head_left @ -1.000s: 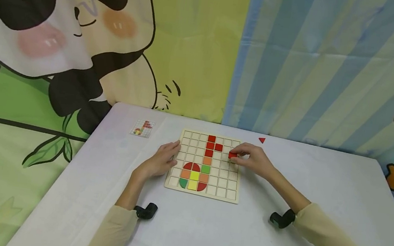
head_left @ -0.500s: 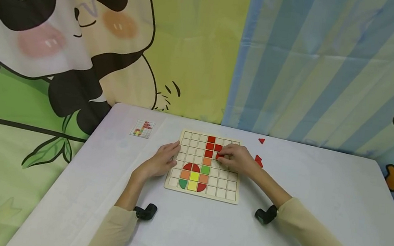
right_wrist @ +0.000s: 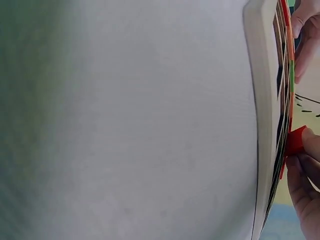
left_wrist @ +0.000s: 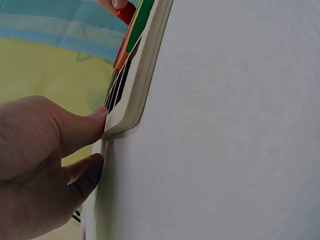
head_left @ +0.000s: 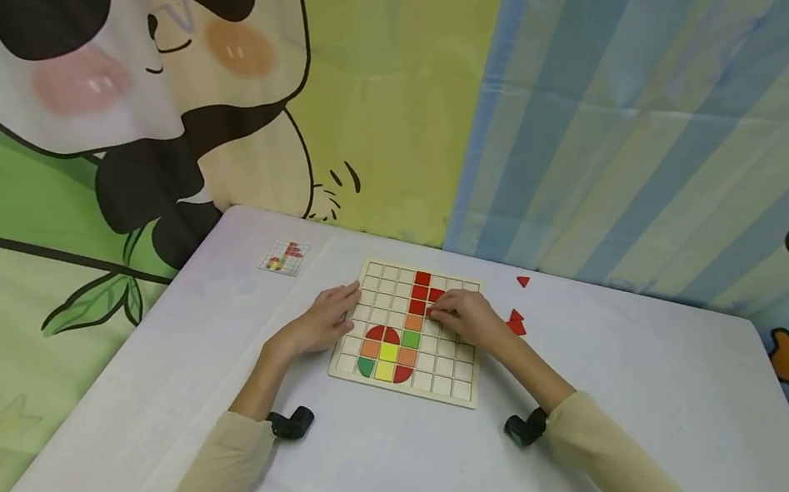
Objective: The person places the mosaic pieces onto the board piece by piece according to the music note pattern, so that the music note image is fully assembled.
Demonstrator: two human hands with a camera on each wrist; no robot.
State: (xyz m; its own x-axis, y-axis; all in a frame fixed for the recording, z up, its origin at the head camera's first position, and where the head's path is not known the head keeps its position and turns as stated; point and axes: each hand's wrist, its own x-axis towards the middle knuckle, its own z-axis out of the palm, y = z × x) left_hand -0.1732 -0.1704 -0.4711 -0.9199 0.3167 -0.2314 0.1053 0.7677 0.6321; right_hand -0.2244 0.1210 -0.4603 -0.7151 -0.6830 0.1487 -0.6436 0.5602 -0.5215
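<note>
A pale wooden grid board [head_left: 443,386] lies on the table, with red, orange, green and yellow tiles set in some of its cells. My right hand [head_left: 470,315] pinches a red tile [right_wrist: 295,142] between thumb and fingers. In the head view that tile is mostly covered by the fingertips, beside the red column [head_left: 420,292] and just below another red tile [head_left: 436,295]. My left hand [head_left: 320,321] rests at the board's left edge with relaxed fingers. Its thumb touches the board's rim in the left wrist view.
A small printed pattern card [head_left: 284,257] lies at the table's back left. Red triangular pieces [head_left: 515,328] lie to the right of the board, and a single red triangle [head_left: 523,282] lies near the table's back edge. A printed cloth backdrop hangs behind.
My right hand has moved left across the board with the red tile, from the right-hand columns to beside the red column. This uncovers red triangles on the table. My left hand stays put.
</note>
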